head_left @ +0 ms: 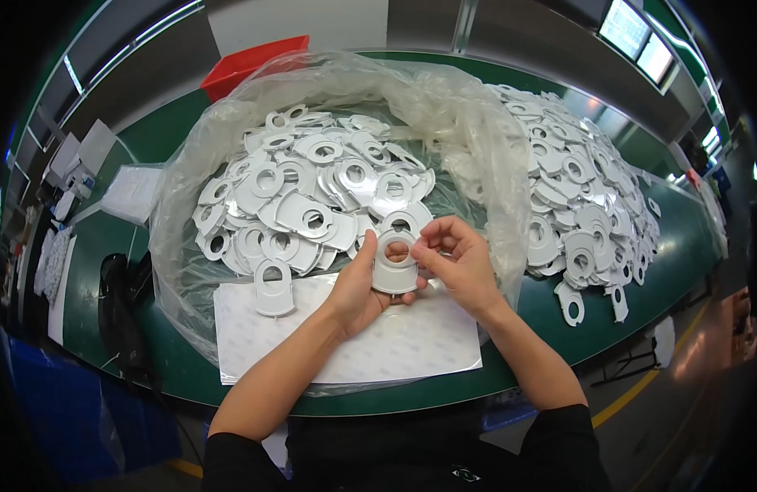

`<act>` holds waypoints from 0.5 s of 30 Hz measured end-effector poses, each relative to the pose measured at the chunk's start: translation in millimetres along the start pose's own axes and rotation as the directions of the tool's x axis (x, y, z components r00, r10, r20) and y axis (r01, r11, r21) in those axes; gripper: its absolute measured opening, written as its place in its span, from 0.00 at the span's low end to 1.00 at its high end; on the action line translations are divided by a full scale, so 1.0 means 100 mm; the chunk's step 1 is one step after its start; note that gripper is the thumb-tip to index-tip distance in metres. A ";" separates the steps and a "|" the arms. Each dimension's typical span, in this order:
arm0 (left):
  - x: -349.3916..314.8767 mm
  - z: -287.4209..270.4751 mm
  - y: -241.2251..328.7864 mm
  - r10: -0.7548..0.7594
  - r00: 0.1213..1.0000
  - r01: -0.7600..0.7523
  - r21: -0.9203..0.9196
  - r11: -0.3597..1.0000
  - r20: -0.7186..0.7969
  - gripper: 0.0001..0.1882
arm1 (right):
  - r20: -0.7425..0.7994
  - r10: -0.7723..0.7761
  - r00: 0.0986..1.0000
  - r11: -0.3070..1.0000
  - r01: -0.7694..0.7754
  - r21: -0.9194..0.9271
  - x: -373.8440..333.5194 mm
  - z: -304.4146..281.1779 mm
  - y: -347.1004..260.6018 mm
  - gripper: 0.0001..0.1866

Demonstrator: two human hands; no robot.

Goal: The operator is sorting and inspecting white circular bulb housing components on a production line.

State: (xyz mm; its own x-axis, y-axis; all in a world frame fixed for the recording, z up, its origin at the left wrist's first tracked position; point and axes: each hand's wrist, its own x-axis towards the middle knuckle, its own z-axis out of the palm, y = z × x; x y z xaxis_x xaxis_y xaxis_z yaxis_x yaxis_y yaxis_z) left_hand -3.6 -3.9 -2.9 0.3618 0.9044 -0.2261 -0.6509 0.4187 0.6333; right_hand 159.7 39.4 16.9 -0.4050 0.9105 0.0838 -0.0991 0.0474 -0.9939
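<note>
My left hand [354,293] is closed around a white plastic part [393,277] with a round hole at its top and a wide, rounded lower end. It is held tilted up over the front edge of the heap. The thumb lies along the part's left side, with the fingers behind and below it. From the right, the thumb and forefinger of my right hand [467,269] pinch at the rim of the hole. Whether anything small is between those fingertips is hidden. One similar part [273,302] lies on a stack of white sheets [346,354], left of my hands.
A large clear plastic bag [495,176], opened wide, surrounds a heap of the same white parts [299,215]. To its right, a second heap [596,221] spreads over the green table [395,403]. At the back stands a red bin [251,67]. A black object [116,307] lies at left.
</note>
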 end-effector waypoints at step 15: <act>-0.01 0.04 0.02 0.024 0.999 -0.024 -0.010 1.000 0.035 0.32 | 0.008 -0.024 1.000 1.000 0.024 -0.007 -0.02 0.03 -0.01 0.10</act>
State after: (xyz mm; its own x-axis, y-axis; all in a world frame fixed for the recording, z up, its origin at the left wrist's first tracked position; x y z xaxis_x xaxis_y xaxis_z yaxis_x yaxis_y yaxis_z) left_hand -2.1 -4.5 1.7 0.3693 0.9108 -0.1846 -0.6661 0.3979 0.6308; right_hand 158.1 36.7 17.7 -0.4096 0.9058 0.1083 -0.1029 0.0721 -0.9921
